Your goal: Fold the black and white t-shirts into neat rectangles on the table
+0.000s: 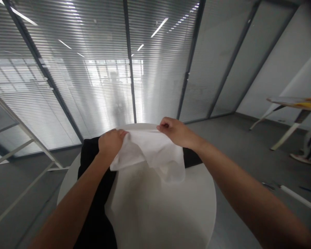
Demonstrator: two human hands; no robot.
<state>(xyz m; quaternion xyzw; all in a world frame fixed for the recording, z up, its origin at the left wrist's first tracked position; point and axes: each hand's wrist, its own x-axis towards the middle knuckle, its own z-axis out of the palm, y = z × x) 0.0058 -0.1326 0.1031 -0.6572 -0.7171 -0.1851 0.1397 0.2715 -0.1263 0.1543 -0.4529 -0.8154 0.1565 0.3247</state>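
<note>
Between my two hands a white cloth point(150, 150) is stretched, its upper edge nearly straight and its lower part hanging in loose folds. My left hand point(111, 142) pinches the upper left corner with thumb and fingers. At the upper right, my right hand point(176, 132) has its fingers closed on the same edge. Black fabric point(100, 211) lies on the round white table point(168, 214), running down the left side under my left forearm. More of it shows to the right behind the cloth. The cloth hides the middle of the black fabric, so I cannot tell its full shape.
A white metal frame point(32, 136) stands on the floor at the left. Glass partitions with blinds point(93, 83) rise behind the table. At the right is another table point(287, 101) with yellow things on it. A white tube point(299, 197) lies on the floor near a person's foot point(305, 158).
</note>
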